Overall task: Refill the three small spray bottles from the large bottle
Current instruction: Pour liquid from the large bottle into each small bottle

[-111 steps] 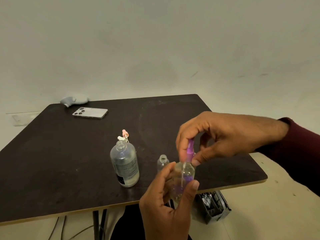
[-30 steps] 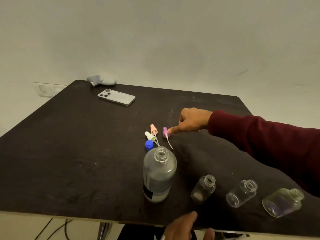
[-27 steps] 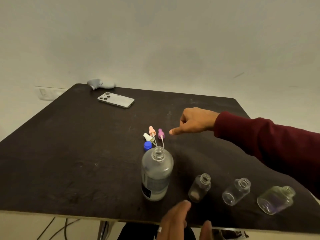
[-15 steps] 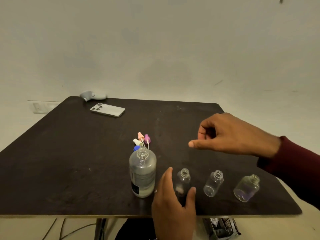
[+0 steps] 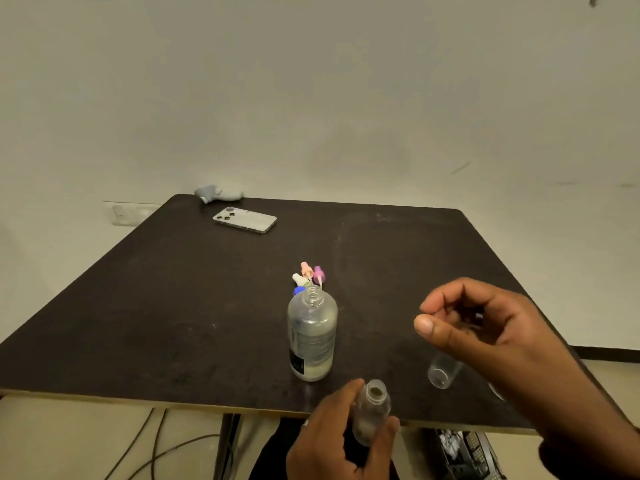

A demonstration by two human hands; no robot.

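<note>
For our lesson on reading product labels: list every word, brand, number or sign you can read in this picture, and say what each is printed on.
None can be read.
large bottle: its label shows faint lines of print and a dark patch at the bottom, too blurred to read.
phone: lies back up, no legible marking.
small bottle in the left hand: clear, no print visible.
spray caps: plain colours, no text.

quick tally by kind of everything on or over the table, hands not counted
large bottle, open: 1
small clear bottles, uncapped: 2 fully in view, one held in the left hand, one standing by the right hand; an edge of a possible third shows
spray tops: 3, pink, purple, white
blue cap: 1
phone: 1
grey object: 1
total: 9, or 10 with the third
</note>
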